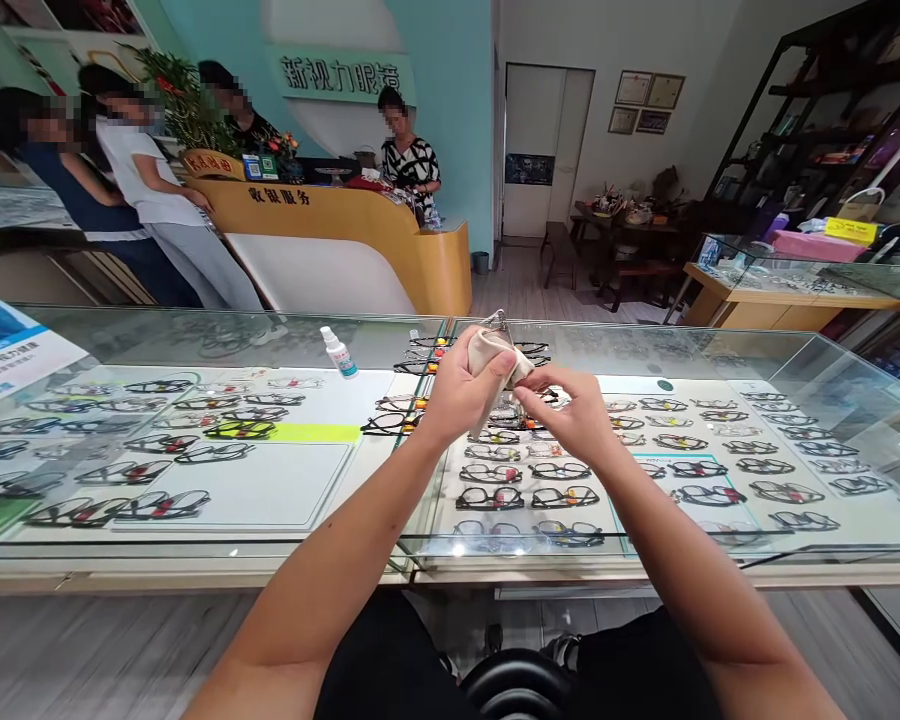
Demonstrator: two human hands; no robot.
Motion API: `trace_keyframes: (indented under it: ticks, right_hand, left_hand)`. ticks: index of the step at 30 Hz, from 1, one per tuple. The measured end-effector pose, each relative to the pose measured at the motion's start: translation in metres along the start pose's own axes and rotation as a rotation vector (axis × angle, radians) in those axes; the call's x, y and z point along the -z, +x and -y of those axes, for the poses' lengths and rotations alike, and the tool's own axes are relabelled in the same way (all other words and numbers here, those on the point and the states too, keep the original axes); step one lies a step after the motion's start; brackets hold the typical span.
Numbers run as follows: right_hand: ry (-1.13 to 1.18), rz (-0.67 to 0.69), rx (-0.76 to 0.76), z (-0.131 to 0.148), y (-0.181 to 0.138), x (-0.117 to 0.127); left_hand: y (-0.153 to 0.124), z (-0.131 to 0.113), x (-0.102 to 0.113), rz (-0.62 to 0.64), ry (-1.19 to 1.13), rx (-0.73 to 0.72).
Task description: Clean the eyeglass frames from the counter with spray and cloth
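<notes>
My left hand (450, 392) is closed around a beige cleaning cloth (486, 350), thumb on top, above the glass counter. The thin metal rim of a pair of eyeglasses (500, 322) sticks out past the far side of the cloth. Most of those eyeglasses is hidden by the cloth and fingers. Close beside, my right hand (576, 412) pinches at the near right edge of this bundle, its thumb and forefinger on what looks like part of the eyeglasses. On the countertop to the left stands a small white spray bottle (338, 353) with a blue label.
Rows of eyeglass frames (561, 470) lie inside the glass display case (412, 545) under my arms. A printed sign (15, 350) stands at the left. Behind a curved wooden reception desk (420, 260) are two people; two others stand left of it.
</notes>
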State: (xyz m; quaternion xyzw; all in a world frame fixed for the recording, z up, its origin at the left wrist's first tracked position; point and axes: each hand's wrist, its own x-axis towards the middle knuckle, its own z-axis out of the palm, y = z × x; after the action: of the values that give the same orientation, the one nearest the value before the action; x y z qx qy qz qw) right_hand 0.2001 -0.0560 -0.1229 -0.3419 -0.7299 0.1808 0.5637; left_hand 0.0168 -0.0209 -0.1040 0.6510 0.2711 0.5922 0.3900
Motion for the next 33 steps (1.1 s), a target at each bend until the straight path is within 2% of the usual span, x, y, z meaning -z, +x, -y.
trace_keyframes:
  ticks: [4, 7, 14, 18, 21, 24, 27, 30, 33]
  right_hand:
    - [0.136, 0.045, -0.113, -0.003, 0.0, -0.009]
    - [0.204, 0.023, -0.18, -0.006, 0.001, -0.011]
    - [0.314, -0.115, -0.298, -0.015, 0.007, 0.001]
    - [0.359, -0.247, -0.299, -0.017, 0.013, 0.012]
    - [0.357, -0.308, -0.274, -0.018, 0.015, 0.016]
    - [0.362, -0.306, -0.279, -0.021, 0.015, 0.013]
    - [0.375, -0.29, -0.278, -0.024, 0.012, 0.007]
    - [0.38, -0.277, -0.289, -0.024, 0.009, 0.002]
    - [0.429, -0.268, -0.296, -0.02, 0.008, -0.001]
  left_hand:
    - [-0.002, 0.002, -0.004, -0.032, -0.018, -0.004]
    - [-0.001, 0.006, -0.005, -0.032, -0.062, 0.021]
    - [0.007, 0.02, 0.001, 0.007, -0.221, 0.219]
    - [0.008, 0.022, 0.004, -0.007, -0.19, 0.264]
    - [0.006, 0.018, 0.002, 0.1, -0.118, 0.25]
    - [0.002, 0.014, -0.003, 0.259, -0.076, 0.268]
    - [-0.002, 0.011, -0.006, 0.36, -0.013, 0.298]
    - [-0.005, 0.01, -0.008, 0.414, 0.023, 0.308]
    - [-0.007, 0.012, -0.011, 0.389, 0.011, 0.289]
